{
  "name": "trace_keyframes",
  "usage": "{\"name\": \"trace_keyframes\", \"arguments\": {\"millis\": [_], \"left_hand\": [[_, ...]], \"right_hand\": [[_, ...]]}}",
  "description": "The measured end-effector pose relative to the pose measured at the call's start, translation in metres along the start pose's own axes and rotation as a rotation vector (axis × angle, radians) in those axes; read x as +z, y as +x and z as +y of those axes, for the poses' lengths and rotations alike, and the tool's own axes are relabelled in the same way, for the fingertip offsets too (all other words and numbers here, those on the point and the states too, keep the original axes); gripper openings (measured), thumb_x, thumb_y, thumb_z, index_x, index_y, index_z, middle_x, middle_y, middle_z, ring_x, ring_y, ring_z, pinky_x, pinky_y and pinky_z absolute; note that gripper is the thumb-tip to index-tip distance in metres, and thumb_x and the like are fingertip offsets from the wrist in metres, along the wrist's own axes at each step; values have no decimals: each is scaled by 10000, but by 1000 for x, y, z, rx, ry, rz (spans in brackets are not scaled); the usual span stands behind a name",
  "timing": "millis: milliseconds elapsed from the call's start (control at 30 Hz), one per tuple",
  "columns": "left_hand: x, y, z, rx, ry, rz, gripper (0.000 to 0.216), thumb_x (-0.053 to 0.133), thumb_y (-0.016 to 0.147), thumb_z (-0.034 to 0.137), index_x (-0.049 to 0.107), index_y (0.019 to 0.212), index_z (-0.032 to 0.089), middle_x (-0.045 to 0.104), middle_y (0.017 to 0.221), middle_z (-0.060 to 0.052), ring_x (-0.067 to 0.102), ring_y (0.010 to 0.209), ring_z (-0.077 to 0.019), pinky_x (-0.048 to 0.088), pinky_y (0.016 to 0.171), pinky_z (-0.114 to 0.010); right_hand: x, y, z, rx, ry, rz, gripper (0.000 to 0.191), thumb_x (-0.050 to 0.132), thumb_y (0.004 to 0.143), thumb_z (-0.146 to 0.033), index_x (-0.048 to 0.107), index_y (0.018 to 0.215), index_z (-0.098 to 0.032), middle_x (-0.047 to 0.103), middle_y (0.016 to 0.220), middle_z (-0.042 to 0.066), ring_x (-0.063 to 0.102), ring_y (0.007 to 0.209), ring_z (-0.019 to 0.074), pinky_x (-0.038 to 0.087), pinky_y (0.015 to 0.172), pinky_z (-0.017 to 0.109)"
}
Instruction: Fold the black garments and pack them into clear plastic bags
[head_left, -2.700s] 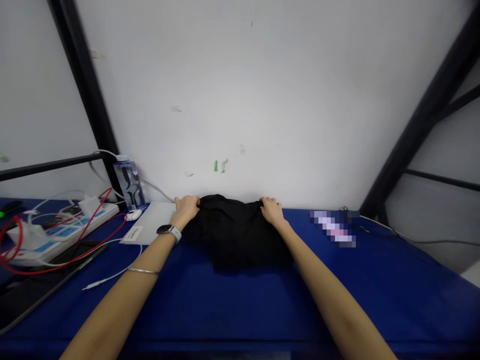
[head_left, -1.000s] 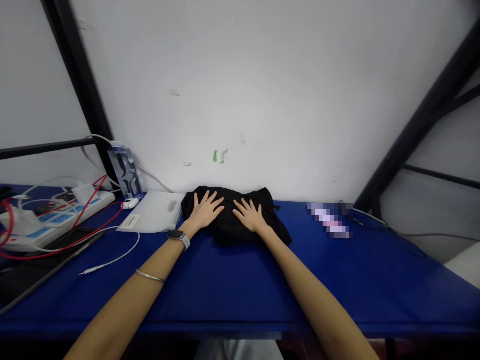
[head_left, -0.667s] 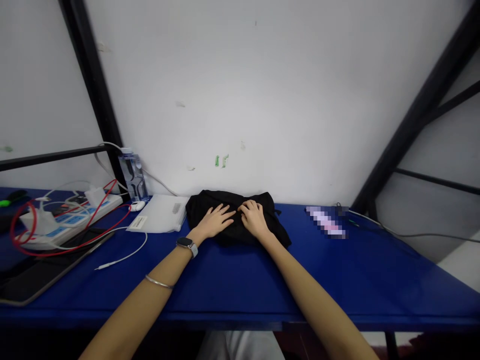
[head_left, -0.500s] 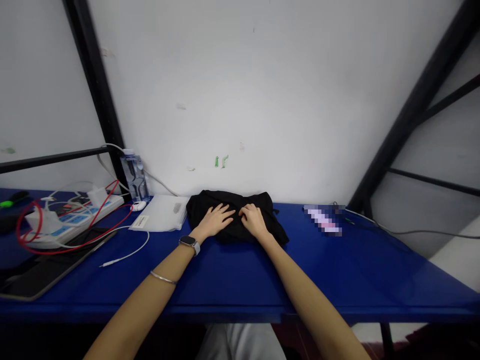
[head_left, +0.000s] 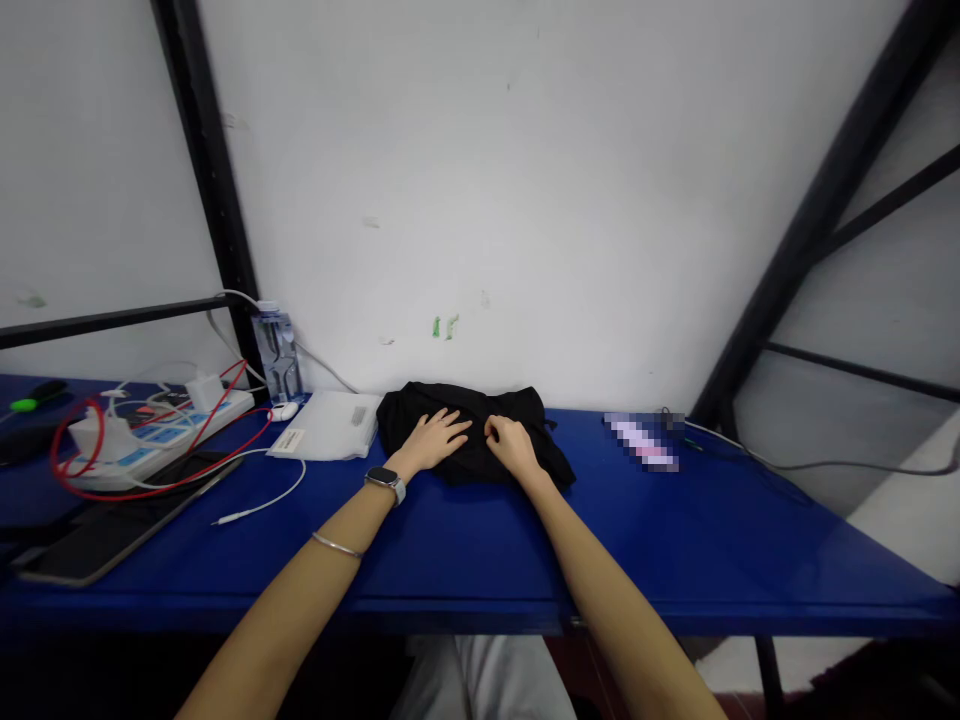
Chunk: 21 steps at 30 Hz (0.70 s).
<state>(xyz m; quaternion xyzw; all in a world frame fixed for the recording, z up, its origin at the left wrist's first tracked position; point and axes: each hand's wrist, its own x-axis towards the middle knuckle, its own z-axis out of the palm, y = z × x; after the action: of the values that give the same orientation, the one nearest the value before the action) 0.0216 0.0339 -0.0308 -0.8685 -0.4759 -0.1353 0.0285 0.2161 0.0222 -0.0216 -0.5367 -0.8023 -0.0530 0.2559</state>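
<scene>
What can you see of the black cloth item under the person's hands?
The black cloth item looks soft and matte, lying in a rumpled, roughly oblong bundle with uneven edges. A small dark tab or strap end juts from its right side. It rests on the blue tabletop, near the wall and right of the white packet. The left hand lies spread on it; the right hand, fingers curled, rests on it. Whether it is a bag or garment is unclear.
</scene>
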Motion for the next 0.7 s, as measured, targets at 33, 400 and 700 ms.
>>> {"name": "trace_keyframes", "arguments": {"millis": [33, 400, 700], "left_hand": [[0, 0, 0, -1, -2, -2, 469, 302, 979, 450, 423, 1416, 331, 347, 1531, -50, 253, 1425, -288, 275, 1095, -550], [-2, -1, -1, -13, -25, -30, 482, 276, 982, 467, 402, 1428, 333, 318, 1545, -43, 234, 1432, -290, 260, 1093, -577], [2, 1, -3, 16, 2, -4, 474, 293, 983, 458, 424, 1418, 321, 348, 1530, -55, 255, 1422, -296, 275, 1092, -550]], "right_hand": [[0, -1, 0, 4, 7, 3, 193, 444, 770, -43, 550, 800, -201, 631, 824, 12, 568, 775, 145, 351, 692, 229], [1, -4, 3, -2, 81, 14, 174, 436, 754, -61, 520, 805, -205, 592, 792, 2, 550, 745, 143, 355, 665, 219], [8, -1, 11, -32, 120, 25, 176, 435, 732, -35, 472, 750, -206, 564, 772, 1, 538, 760, 145, 370, 702, 223]]}}
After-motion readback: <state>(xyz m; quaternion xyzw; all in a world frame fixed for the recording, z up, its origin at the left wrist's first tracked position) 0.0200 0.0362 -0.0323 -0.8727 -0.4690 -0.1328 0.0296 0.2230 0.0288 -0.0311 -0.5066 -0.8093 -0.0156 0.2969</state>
